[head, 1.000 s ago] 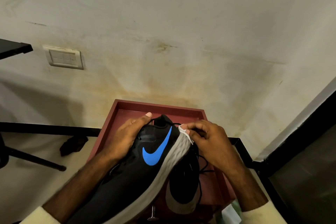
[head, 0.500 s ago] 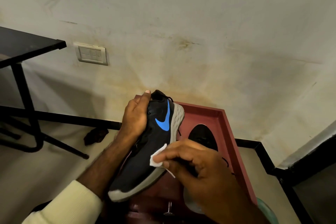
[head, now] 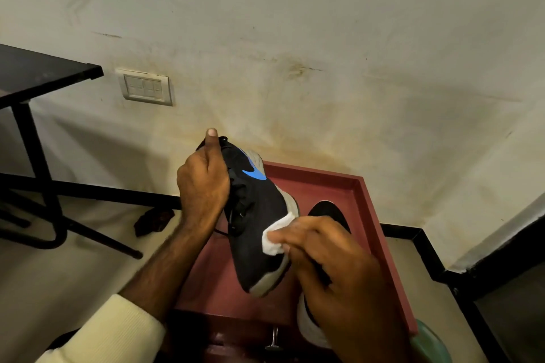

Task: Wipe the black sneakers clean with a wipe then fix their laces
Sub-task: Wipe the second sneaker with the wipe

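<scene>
Gripping the black sneaker with a blue swoosh [head: 256, 215] at its laced top, the left hand [head: 203, 186] holds it above the red tray [head: 362, 203] while the right hand [head: 339, 268] pinches a white wipe [head: 275, 240] against its side.

tray, left part: bare floor of red tray [head: 212, 280] is left open beneath held sneaker [head: 256, 215].
tray, right part: filled by second sneaker [head: 327, 209], overlapped by right hand [head: 339, 268] pinching wipe [head: 274, 240].
above tray: blocked by held sneaker, gripped by left hand [head: 203, 186].
behind: closed off by wall [head: 324, 68].
left side: floor room is broken by dark scrap [head: 153, 219] and table legs [head: 32, 141].
right side: narrowed by black edging [head: 427, 247].
</scene>
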A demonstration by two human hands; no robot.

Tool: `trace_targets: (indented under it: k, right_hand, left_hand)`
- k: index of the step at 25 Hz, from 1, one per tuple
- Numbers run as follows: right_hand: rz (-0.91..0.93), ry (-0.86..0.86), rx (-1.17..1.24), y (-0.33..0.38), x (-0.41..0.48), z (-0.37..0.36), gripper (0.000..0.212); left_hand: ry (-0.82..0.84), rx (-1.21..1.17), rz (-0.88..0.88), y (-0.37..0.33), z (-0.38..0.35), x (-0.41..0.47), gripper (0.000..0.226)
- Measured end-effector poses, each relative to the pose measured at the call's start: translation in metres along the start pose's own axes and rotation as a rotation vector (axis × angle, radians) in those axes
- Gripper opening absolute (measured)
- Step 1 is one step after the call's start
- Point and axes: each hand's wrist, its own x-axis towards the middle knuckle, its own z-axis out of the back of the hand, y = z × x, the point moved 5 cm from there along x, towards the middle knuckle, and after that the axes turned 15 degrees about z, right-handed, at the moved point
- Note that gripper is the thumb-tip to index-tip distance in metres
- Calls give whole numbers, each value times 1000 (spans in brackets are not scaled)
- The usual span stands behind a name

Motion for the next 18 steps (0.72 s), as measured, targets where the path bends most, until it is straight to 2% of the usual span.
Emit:
trace_targets:
  k: [3,5,8,9,10,15,18]
  right_hand:
    - [-149,11,-18,-27,-1,4,23]
    - [-172,73,-10,-31,-4,-2,22]
    - [-43,379,110,-14,-12,-23,27]
    - [15,482,89,-10,-17,-29,31]
    - [45,508,25,-13,-20,-31,32]
    - [-97,132,-341,-68,-15,-2,25]
    - [-141,60,-415,-74,-14,2,25]
  left_hand:
    - [52,237,-242,-12,-6,-17,63]
    - [64,330,-323,-12,-11,-22,61]
    - [18,380,-314,-8,-12,-15,63]
    - [15,382,-307,-6,-12,-13,64]
    - [21,383,-296,-6,-12,-12,67]
    - [151,395,-90,4,-16,-2,80]
    - [261,387,39,18,-18,2,80]
